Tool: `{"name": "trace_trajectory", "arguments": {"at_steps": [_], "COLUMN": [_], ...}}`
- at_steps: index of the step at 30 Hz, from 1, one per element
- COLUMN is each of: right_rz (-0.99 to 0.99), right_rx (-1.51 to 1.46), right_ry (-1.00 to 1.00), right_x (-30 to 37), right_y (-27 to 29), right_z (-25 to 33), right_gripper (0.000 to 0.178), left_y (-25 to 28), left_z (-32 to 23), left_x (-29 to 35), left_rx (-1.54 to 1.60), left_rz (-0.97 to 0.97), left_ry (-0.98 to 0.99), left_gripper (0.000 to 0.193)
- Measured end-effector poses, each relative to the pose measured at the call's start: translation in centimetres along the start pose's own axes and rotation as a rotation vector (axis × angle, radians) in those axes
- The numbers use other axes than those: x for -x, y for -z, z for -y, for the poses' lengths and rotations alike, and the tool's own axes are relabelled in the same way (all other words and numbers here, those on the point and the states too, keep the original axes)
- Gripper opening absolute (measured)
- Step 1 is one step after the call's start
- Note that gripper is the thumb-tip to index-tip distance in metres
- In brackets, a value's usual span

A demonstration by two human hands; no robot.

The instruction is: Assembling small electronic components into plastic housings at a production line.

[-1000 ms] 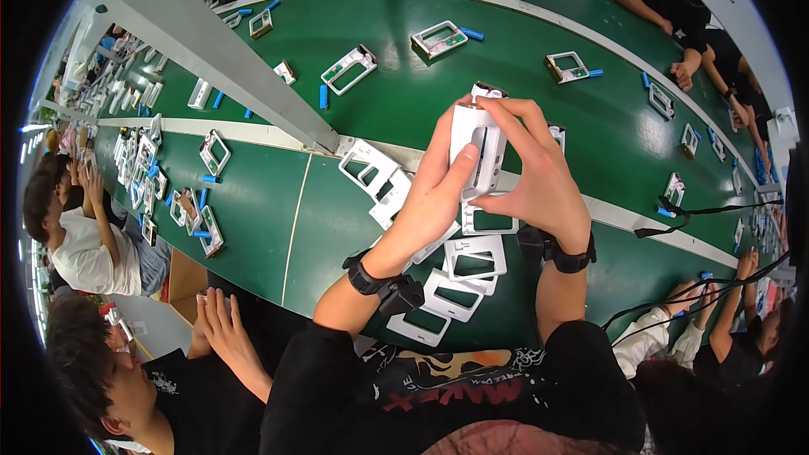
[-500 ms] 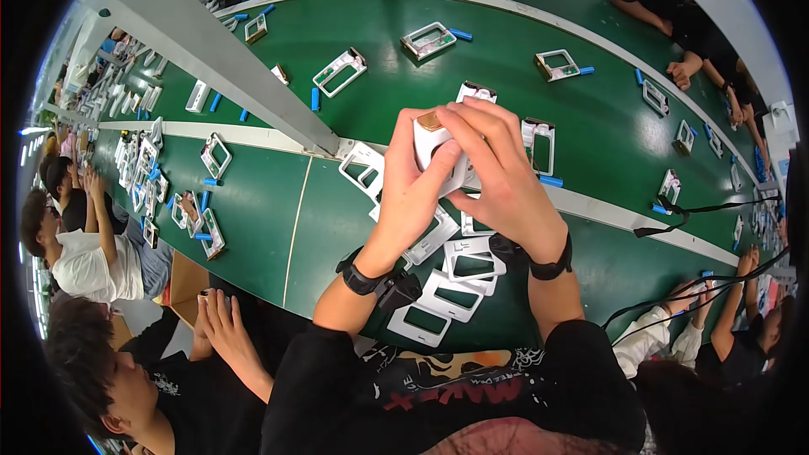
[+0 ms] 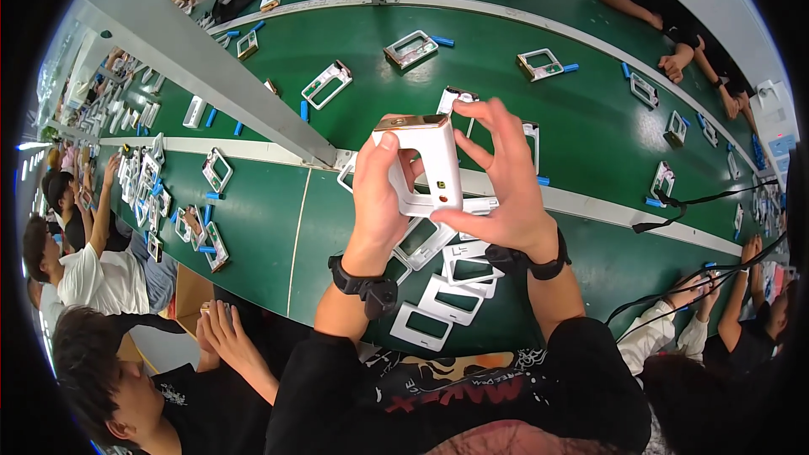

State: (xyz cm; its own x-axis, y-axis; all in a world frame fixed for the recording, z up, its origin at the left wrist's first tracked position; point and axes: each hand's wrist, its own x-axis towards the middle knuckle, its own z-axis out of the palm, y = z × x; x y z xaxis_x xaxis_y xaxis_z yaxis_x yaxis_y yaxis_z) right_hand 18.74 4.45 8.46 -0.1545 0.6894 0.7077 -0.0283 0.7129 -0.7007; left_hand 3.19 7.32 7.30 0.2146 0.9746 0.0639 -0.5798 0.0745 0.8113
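Note:
My left hand (image 3: 377, 198) grips a white plastic housing with a rectangular opening (image 3: 438, 160), thumb near its upper left corner. The housing is raised over the table, its copper-coloured end face upward and small ports showing on its narrow white side. My right hand (image 3: 506, 181) spans that side, fingertips at the upper right corner and thumb at the lower edge; exact contact is partly hidden. Below my hands lie several loose white frames (image 3: 421, 326), overlapping in a loose row toward me.
Across the green table (image 3: 261, 227) are scattered open housings (image 3: 327, 84) with blue cylindrical cells (image 3: 304, 109) beside them. A grey metal post (image 3: 211, 59) slants up at left. Black cables (image 3: 708, 286) hang at right. A co-worker (image 3: 126, 379) sits close on my left; other people work around.
The housing has turned in my hands, so its copper-coloured end and ported side now show. My right-hand fingers have spread from wrapping over it toward its edges.

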Motion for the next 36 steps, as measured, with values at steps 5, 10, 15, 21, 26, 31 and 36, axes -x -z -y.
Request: {"name": "trace_trajectory", "arguments": {"at_steps": [5, 10, 15, 21, 26, 31, 36], "right_rz": [-0.029, -0.197, -0.077, -0.198, -0.192, -0.139, -0.111], "right_rx": [0.064, 0.066, 0.258, 0.037, 0.194, 0.257, 0.287], "right_ry": [-0.169, -0.278, -0.292, -0.313, -0.219, -0.130, -0.111], "right_x": [0.0, 0.1, 0.8, 1.3, 1.8, 1.1, 0.4], "right_y": [1.2, 0.7, 1.3, 0.6, 1.0, 0.8, 0.5], "right_z": [1.6, 1.9, 1.7, 2.5, 2.9, 2.7, 2.9], "right_gripper": [0.087, 0.060, 0.043, 0.040, 0.039, 0.041, 0.041], "left_y": [-0.2, -1.8, -1.9, -1.9, -3.6, -2.4, -2.1], "left_z": [0.0, 0.8, 1.3, 1.0, 0.7, 0.4, -0.2], "left_x": [-0.1, 0.0, 0.1, 0.3, 0.7, 0.5, 0.4], "left_rx": [0.124, 0.020, 0.024, -0.079, -0.074, -0.011, 0.008], "left_rz": [0.144, 0.036, 0.256, 0.381, 0.294, 0.355, 0.366], "left_ry": [0.142, 0.083, -0.025, -0.070, -0.083, -0.091, -0.097], "left_gripper": [0.044, 0.053, 0.043, 0.044, 0.046, 0.050, 0.050]}}
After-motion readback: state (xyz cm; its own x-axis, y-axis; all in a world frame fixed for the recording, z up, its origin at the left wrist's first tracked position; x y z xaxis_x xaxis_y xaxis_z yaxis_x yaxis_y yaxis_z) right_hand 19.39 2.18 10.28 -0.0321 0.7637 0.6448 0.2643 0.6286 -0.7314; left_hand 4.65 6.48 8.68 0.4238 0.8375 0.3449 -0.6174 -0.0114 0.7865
